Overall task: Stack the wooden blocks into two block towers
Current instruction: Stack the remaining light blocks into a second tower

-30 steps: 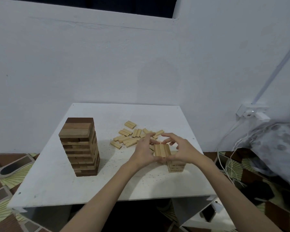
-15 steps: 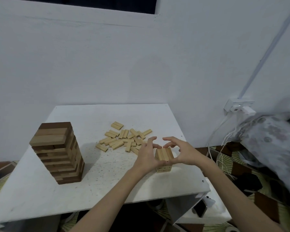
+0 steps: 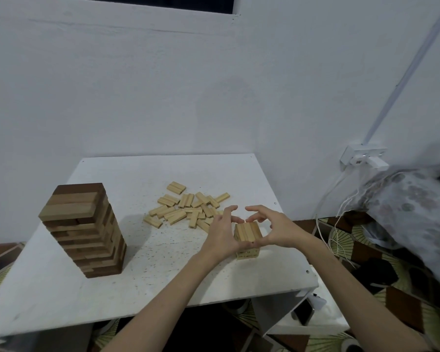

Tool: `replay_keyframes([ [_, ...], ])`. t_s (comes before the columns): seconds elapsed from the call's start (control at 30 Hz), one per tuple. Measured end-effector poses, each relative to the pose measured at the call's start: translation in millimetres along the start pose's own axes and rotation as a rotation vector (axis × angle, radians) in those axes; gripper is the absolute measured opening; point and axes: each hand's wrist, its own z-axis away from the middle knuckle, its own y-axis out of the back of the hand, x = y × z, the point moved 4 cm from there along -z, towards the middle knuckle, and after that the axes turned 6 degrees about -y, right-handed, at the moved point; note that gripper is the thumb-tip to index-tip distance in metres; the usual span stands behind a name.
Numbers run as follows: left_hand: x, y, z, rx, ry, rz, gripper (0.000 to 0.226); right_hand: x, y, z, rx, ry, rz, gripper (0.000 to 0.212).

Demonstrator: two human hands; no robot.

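Wooden blocks appear in three groups on the white table point(image 3: 61, 295) in the head view. Toward the table's left stands a tall tower point(image 3: 83, 231) of dark and light brown blocks, many layers high, upright and touched by neither hand. Behind the hands, around the middle of the table, a scatter of loose pale blocks point(image 3: 186, 209) lies flat in a heap, some side by side and some crossing one another. Near the table's right front edge sits a short pale tower point(image 3: 247, 240), only a few layers tall, its top layer showing blocks laid side by side. The left hand point(image 3: 222, 233) presses against the left side of this short tower with its palm and thumb, its fingers curved above the top. The right hand point(image 3: 277, 228) cups the tower's right side in the same way, fingers arched over it, so that the fingertips of both hands nearly meet above the blocks. A white wall socket point(image 3: 363, 157) with cables hanging from it is mounted on the wall to the right, above a patterned grey cloth point(image 3: 414, 204).
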Motion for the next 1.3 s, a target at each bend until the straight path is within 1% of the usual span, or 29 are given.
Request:
replay_keyframes([
  [0.37,-0.3,0.6,0.2,-0.035,0.000,0.009,0.095,-0.1,-0.9,-1.0,-0.009,-0.003,0.000,0.085],
  [0.5,0.1,1.4,0.5,-0.063,-0.001,-0.022,0.102,-0.5,1.1,-0.2,-0.008,-0.004,0.007,0.091],
  [0.63,-3.5,4.3,1.1,-0.088,0.012,-0.105,0.109,0.2,3.0,-1.2,-0.008,-0.011,0.105,0.095],
  [0.73,-6.6,5.4,0.6,-0.089,0.017,-0.144,0.108,-0.8,2.6,-1.2,-0.010,-0.012,0.190,0.096],
  [0.87,-5.7,6.9,-0.9,-0.088,0.011,-0.167,0.104,-2.3,1.0,-1.9,-0.007,-0.008,0.243,0.098],
  [1.17,-4.1,6.0,-1.4,-0.083,-0.005,-0.182,0.103,-2.8,-2.2,-4.4,-0.012,0.001,0.239,0.094],
  [1.3,-3.6,5.9,0.0,-0.077,-0.008,-0.171,0.103,-3.5,-2.3,-3.9,-0.018,0.000,0.232,0.095],
])
